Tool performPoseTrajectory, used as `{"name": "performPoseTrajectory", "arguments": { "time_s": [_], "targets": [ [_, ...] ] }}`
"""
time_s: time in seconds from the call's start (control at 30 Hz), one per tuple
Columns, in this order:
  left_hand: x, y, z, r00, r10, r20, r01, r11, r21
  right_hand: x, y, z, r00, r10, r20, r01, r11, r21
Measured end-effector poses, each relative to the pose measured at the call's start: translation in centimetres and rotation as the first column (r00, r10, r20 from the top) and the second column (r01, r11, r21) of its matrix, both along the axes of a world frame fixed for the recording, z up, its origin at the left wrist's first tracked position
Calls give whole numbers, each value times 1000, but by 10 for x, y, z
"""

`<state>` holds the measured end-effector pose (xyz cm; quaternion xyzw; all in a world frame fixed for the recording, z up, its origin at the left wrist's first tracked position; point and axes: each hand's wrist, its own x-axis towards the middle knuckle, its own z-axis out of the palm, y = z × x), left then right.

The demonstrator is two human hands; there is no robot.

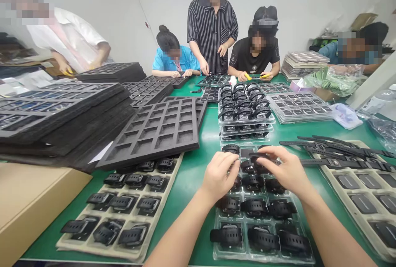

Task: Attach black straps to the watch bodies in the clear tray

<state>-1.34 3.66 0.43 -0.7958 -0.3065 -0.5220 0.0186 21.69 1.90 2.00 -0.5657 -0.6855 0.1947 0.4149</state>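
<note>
Over a clear plastic tray (216,254) of black smartwatches, both my hands are close together. My right hand (286,168) pinches a dark, flat smartwatch (259,155) between thumb and fingers. Just left of it, my left hand (220,174) has its fingers bent and closed toward the thumb; whatever they hold is hidden. Watches with curled straps, such as a front watch (263,238), fill the compartments below my hands. One back compartment (246,152) shows a flat dark piece without a curled strap.
Left lies a beige tray (72,247) of watches, partly under a black foam tray (165,128). Stacked foam trays (62,135) and a cardboard box (37,201) stand further left. Loose straps (340,151) cross the right tray (343,213). Stacked watch trays (244,122) stand ahead; several co-workers sit or stand beyond.
</note>
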Motion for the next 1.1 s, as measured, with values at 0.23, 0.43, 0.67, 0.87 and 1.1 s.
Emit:
{"name": "performPoseTrajectory", "arguments": {
  "time_s": [0.23,0.43,0.67,0.87,1.1],
  "targets": [
    [-9,4,0,988,87,127,-82,996,-48,0,66,7,971,47,233,-40,999,-35],
    [-12,6,2,982,101,157,-96,995,-40,-21,97,-7,860,317,400,-239,943,-233],
    [-16,7,2,978,100,182,-93,995,-46,-6,77,9,909,214,357,-158,971,-180],
    [-17,1,17,982,104,155,-81,985,-150,54,3,3,953,-170,251,227,950,-216],
    [-50,-66,7,980,197,-27,-197,954,-226,105,-95,-68,949,-310,-57,242,832,-499]
  ]
}}
